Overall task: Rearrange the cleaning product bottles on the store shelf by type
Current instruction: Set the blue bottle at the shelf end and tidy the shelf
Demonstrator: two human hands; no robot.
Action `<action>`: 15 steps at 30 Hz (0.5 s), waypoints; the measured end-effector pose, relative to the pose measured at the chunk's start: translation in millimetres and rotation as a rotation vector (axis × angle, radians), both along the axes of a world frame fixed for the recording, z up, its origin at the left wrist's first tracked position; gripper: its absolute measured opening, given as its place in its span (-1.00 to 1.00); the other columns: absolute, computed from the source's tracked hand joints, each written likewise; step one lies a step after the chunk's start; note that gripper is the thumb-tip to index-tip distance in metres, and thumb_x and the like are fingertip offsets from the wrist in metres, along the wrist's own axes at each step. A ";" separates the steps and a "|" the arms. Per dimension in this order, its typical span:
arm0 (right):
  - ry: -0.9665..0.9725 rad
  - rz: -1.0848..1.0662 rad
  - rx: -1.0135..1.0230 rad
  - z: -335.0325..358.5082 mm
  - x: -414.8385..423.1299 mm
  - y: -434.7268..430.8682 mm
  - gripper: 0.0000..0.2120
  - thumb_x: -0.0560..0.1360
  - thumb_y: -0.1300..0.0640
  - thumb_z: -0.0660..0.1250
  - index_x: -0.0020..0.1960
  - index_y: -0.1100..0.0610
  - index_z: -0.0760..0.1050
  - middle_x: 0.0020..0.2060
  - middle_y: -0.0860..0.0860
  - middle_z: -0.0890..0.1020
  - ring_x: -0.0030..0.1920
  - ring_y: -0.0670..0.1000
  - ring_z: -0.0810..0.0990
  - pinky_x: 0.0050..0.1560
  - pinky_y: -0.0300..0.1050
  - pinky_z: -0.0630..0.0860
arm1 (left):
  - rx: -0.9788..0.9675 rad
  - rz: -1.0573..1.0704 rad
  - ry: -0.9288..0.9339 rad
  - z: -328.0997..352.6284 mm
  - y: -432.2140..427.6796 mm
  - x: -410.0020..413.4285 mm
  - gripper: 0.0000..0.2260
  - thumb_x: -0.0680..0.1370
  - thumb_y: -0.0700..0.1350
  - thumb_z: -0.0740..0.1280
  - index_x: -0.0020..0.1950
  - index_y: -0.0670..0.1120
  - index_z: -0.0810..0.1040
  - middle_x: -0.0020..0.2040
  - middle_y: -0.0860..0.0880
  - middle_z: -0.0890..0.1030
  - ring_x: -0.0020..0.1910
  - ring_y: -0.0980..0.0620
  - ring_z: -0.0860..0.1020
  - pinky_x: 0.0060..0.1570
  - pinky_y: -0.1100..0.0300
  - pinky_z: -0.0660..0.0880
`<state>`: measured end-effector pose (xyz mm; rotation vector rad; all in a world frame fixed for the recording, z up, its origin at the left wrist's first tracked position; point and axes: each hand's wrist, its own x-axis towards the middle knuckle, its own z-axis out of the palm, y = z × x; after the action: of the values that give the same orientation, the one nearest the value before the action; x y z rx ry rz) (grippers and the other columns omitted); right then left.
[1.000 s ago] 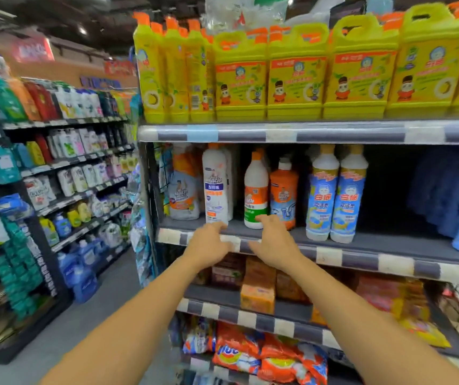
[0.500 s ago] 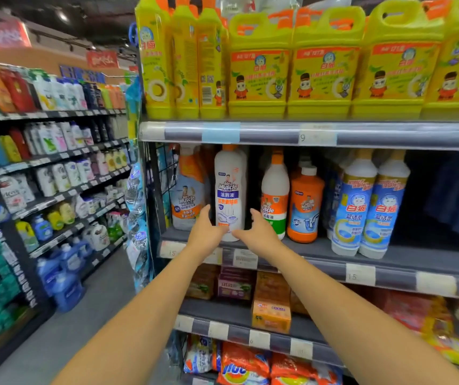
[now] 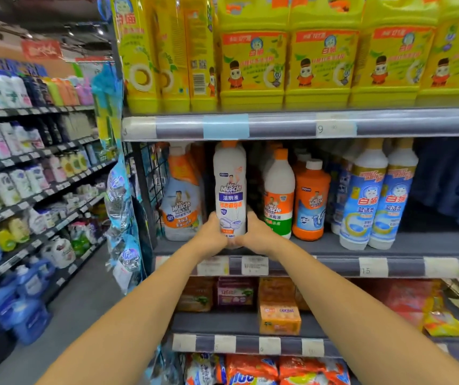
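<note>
White bottle [image 3: 229, 190] between both hands [image 3: 212, 232] [image 3: 258, 232]

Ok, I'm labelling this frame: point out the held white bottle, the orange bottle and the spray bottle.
white bottle [image 3: 231, 190], head view, on its front label.
orange bottle [image 3: 310, 202], head view, on its body label.
spray bottle [image 3: 181, 211], head view, on its lower label.

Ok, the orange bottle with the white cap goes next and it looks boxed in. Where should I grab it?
Take the orange bottle by its narrow neck just under the white cap, coming from the front. It stands upright, with the white green-banded bottle close on its left and blue-labelled bottles close on its right, so its sides are probably hard to reach.
</note>
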<state>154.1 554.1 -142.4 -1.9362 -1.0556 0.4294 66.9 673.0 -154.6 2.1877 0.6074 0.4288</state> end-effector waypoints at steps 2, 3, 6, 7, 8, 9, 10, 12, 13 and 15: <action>-0.014 -0.004 -0.018 -3.2 -1.9 3.5 -0.03 0.32 0.11 0.54 0.52 0.16 0.00 0.29 0.11 0.49 0.21 0.07 0.51 0.10 -0.12 0.46 | 0.018 -0.006 0.018 -3.1 1.6 0.6 -0.25 0.35 -0.19 0.52 0.42 -0.08 0.19 0.25 -0.07 0.53 0.16 0.00 0.50 0.18 0.04 0.49; -0.024 -0.003 -0.028 -4.5 -2.2 4.9 -0.06 0.35 0.13 0.52 0.52 0.16 -0.01 0.29 0.11 0.49 0.21 0.08 0.51 0.11 -0.09 0.46 | 0.020 -0.010 0.024 -3.8 2.8 0.9 -0.25 0.35 -0.17 0.53 0.42 -0.08 0.18 0.24 -0.07 0.52 0.15 0.00 0.50 0.17 0.05 0.49; -0.050 -0.012 -0.056 -6.0 -1.4 6.9 -0.13 0.41 0.19 0.46 0.52 0.12 -0.03 0.29 0.10 0.49 0.21 0.08 0.51 0.23 0.02 0.47 | 0.009 -0.027 0.041 -2.9 4.2 0.8 -0.28 0.40 -0.16 0.51 0.43 -0.09 0.17 0.24 -0.06 0.51 0.16 0.01 0.49 0.18 0.07 0.46; -0.053 -0.020 -0.058 -6.0 -1.0 6.7 -0.14 0.41 0.20 0.44 0.52 0.11 -0.03 0.29 0.10 0.49 0.21 0.08 0.51 0.25 0.05 0.46 | -0.003 -0.034 0.053 -1.9 4.3 0.9 -0.30 0.42 -0.17 0.48 0.43 -0.10 0.16 0.25 -0.06 0.51 0.15 0.02 0.48 0.17 0.08 0.45; -0.052 -0.030 -0.054 -6.0 -0.5 6.2 -0.15 0.42 0.21 0.42 0.53 0.11 -0.03 0.29 0.10 0.48 0.22 0.08 0.50 0.26 0.07 0.45 | -0.014 -0.042 0.072 -0.8 4.1 0.8 -0.32 0.44 -0.20 0.45 0.44 -0.11 0.14 0.25 -0.06 0.50 0.14 0.03 0.46 0.15 0.11 0.43; -0.050 -0.036 -0.046 -6.3 -0.1 5.7 -0.17 0.43 0.23 0.40 0.53 0.10 -0.02 0.30 0.10 0.48 0.23 0.09 0.49 0.27 0.07 0.44 | -0.018 -0.051 0.093 -0.1 3.9 1.2 -0.33 0.46 -0.22 0.42 0.45 -0.11 0.12 0.22 -0.04 0.49 0.12 0.04 0.45 0.11 0.13 0.41; -0.050 -0.041 -0.036 -7.2 0.3 5.2 -0.20 0.43 0.25 0.39 0.52 0.10 0.00 0.31 0.10 0.48 0.24 0.08 0.49 0.27 0.06 0.44 | -0.015 -0.056 0.111 0.6 3.2 1.0 -0.33 0.48 -0.22 0.40 0.46 -0.11 0.09 0.18 -0.02 0.47 0.11 0.04 0.44 0.08 0.15 0.39; -0.053 -0.048 -0.023 -10.1 0.5 5.2 -0.25 0.43 0.26 0.38 0.50 0.10 0.06 0.31 0.10 0.48 0.23 0.06 0.49 0.23 -0.01 0.45 | 0.001 -0.057 0.132 1.1 1.5 1.0 -0.33 0.50 -0.23 0.37 0.48 -0.12 0.05 0.16 -0.01 0.45 0.09 0.05 0.44 0.05 0.16 0.38; -0.057 -0.054 -0.023 -11.5 0.9 5.6 -0.28 0.44 0.27 0.38 0.48 0.11 0.08 0.30 0.10 0.48 0.20 0.05 0.49 0.18 -0.06 0.45 | 0.004 -0.058 0.132 1.7 0.6 0.5 -0.33 0.50 -0.23 0.36 0.48 -0.13 0.04 0.17 -0.03 0.45 0.10 0.04 0.44 0.06 0.16 0.38; -0.066 -0.072 -0.023 -12.6 1.0 6.6 -0.33 0.44 0.26 0.39 0.45 0.11 0.14 0.27 0.08 0.50 0.12 0.00 0.49 0.08 -0.12 0.43 | -0.016 -0.073 0.115 3.4 -1.8 -2.5 -0.30 0.49 -0.24 0.38 0.50 -0.13 0.05 0.27 -0.07 0.47 0.17 0.01 0.46 0.15 0.13 0.43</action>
<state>155.1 560.7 -155.0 -2.0147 -1.0228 0.3410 64.4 671.2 -151.2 2.2231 0.5886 0.2610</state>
